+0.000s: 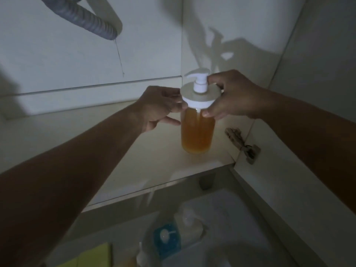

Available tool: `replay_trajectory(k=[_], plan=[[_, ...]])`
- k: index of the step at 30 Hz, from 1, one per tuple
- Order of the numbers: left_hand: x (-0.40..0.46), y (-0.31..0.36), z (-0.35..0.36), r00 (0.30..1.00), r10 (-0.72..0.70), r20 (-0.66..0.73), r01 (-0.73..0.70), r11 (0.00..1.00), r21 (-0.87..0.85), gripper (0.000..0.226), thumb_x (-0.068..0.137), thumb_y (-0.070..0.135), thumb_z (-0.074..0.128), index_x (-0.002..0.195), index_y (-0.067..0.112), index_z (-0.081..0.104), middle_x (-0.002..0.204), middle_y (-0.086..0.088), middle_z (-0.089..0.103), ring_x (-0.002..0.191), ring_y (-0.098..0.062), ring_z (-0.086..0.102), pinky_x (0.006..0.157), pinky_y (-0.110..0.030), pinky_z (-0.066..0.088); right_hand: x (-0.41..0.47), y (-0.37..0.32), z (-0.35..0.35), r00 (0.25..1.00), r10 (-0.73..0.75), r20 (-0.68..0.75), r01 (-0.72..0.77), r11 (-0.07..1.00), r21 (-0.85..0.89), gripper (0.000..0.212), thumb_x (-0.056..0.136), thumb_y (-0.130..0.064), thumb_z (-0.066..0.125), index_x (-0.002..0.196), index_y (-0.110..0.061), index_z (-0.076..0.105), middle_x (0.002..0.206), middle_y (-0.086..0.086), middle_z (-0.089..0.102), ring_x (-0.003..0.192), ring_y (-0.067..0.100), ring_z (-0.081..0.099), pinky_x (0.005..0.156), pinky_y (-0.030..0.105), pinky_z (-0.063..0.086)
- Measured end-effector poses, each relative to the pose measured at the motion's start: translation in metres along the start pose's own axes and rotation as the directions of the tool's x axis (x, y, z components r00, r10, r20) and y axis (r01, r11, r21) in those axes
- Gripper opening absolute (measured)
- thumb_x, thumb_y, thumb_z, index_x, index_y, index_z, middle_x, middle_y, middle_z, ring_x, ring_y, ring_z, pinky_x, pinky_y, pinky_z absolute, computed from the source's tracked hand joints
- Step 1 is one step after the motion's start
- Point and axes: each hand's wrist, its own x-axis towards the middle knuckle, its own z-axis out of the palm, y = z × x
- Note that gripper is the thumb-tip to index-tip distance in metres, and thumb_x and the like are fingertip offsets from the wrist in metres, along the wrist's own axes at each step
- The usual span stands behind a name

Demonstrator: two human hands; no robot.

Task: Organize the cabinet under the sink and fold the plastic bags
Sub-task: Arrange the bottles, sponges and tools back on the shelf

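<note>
A clear pump bottle (198, 132) filled with orange liquid stands on the pale cabinet floor (150, 151), near the right wall. It carries a wide white lid and a white pump head (199, 79). My left hand (159, 106) touches the lid's left rim with its fingertips. My right hand (231, 95) holds the lid from the right, fingers behind the pump stem and thumb on the bottle's front just under the lid. No plastic bags are in view.
A grey corrugated drain hose (82, 18) curves down at the top left. A door hinge (248, 149) sits on the right wall. Below the cabinet's front edge lie a blue-labelled bottle (166, 237), a white bottle (190, 224) and something yellow (96, 255).
</note>
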Motion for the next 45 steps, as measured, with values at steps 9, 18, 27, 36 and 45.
replay_trajectory(k=[9, 18, 27, 36, 45], plan=[[0.103, -0.037, -0.018, 0.984, 0.022, -0.178, -0.017, 0.999, 0.028, 0.044, 0.080, 0.002, 0.074, 0.122, 0.006, 0.063, 0.110, -0.005, 0.069, 0.094, -0.017, 0.069, 0.069, -0.032, 0.061, 0.112, 0.034, 0.031, 0.997, 0.072, -0.001, -0.072, 0.997, -0.026, 0.067, 0.068, 0.008, 0.081, 0.129, -0.006, 0.057, 0.113, 0.015, 0.063, 0.087, 0.031, 0.069, 0.066, 0.042, 0.062], [0.170, -0.078, -0.021, 0.980, 0.080, -0.182, -0.074, 0.997, 0.035, 0.066, 0.080, -0.004, 0.070, 0.140, 0.010, 0.046, 0.129, 0.004, 0.057, 0.099, -0.010, 0.063, 0.085, -0.026, 0.055, 0.186, 0.059, 0.037, 0.979, -0.017, -0.201, -0.077, 0.889, -0.451, 0.047, 0.076, -0.004, 0.078, 0.121, -0.004, 0.065, 0.111, 0.014, 0.066, 0.099, 0.031, 0.064, 0.089, 0.039, 0.055], [0.221, -0.146, -0.022, 0.990, 0.107, -0.095, -0.056, 0.899, 0.433, 0.054, 0.085, 0.013, 0.066, 0.136, 0.014, 0.050, 0.122, -0.008, 0.063, 0.102, -0.017, 0.060, 0.080, -0.024, 0.054, 0.266, 0.097, 0.063, 0.863, -0.196, -0.465, -0.063, 0.872, -0.485, 0.044, 0.087, -0.010, 0.068, 0.131, -0.014, 0.060, 0.131, 0.014, 0.056, 0.119, 0.029, 0.055, 0.105, 0.027, 0.041], [0.285, -0.155, -0.043, 0.998, 0.032, -0.048, -0.010, 0.913, 0.407, 0.084, 0.080, 0.021, 0.074, 0.150, 0.015, 0.028, 0.144, -0.003, 0.047, 0.127, -0.019, 0.049, 0.093, -0.020, 0.039, 0.328, 0.104, 0.070, 0.850, -0.233, -0.472, -0.079, 0.830, -0.551, 0.038, 0.094, -0.008, 0.055, 0.131, -0.007, 0.057, 0.134, 0.017, 0.052, 0.125, 0.033, 0.048, 0.107, 0.034, 0.039], [0.311, -0.156, -0.041, 0.998, 0.022, -0.059, 0.011, 0.857, 0.515, 0.104, 0.080, 0.033, 0.073, 0.154, 0.024, 0.000, 0.148, -0.002, 0.041, 0.131, -0.021, 0.042, 0.106, -0.029, 0.037, 0.346, 0.098, 0.072, 0.848, -0.203, -0.489, -0.144, 0.800, -0.583, 0.032, 0.100, -0.006, 0.040, 0.127, 0.000, 0.056, 0.133, 0.022, 0.052, 0.124, 0.034, 0.048, 0.101, 0.035, 0.037]])
